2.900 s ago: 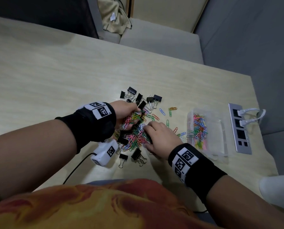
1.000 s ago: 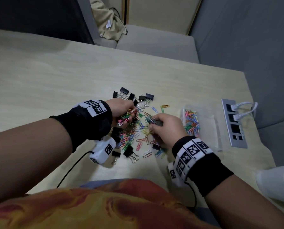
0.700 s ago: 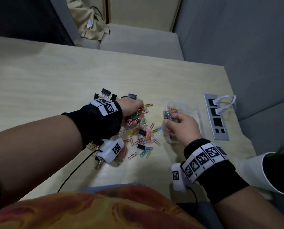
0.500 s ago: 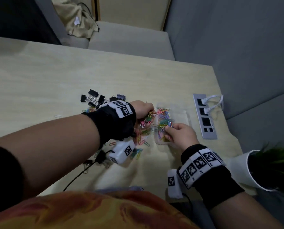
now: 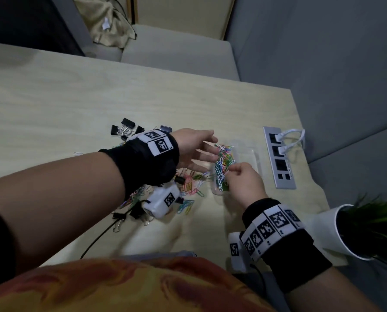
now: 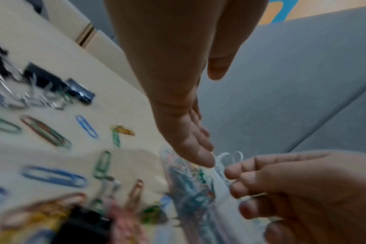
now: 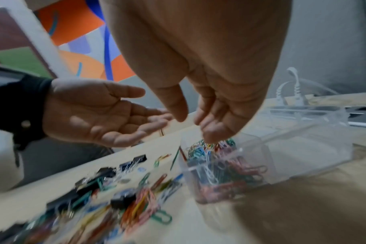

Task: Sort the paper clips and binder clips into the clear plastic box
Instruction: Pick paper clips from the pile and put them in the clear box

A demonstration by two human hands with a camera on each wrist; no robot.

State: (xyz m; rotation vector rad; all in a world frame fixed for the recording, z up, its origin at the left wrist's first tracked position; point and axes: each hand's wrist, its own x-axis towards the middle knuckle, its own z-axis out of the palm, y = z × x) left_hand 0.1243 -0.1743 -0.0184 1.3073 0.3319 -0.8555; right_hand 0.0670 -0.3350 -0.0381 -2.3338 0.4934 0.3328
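Note:
The clear plastic box (image 5: 255,158) stands on the table right of the pile. Its left compartment holds coloured paper clips (image 5: 224,163), and the right one looks bare. My left hand (image 5: 213,143) hovers at the box's left rim, palm up, fingers (image 6: 190,148) straight, holding nothing. My right hand (image 5: 230,173) hangs over the clips in the box (image 7: 219,173), with thumb and fingers (image 7: 211,135) apart and nothing pinched. Loose paper clips (image 5: 188,188) and black binder clips (image 5: 125,129) lie on the table to the left, partly hidden by my left wrist.
A grey power strip (image 5: 278,158) with white plugs lies just right of the box. A plant in a white pot (image 5: 350,233) stands at the near right corner. The table's right edge runs past the strip. A black cable (image 5: 97,239) trails from my left wrist.
Both hands moved right from the pile to the box with paper clips. Their fingers have opened over the left compartment, and the clips now lie in it.

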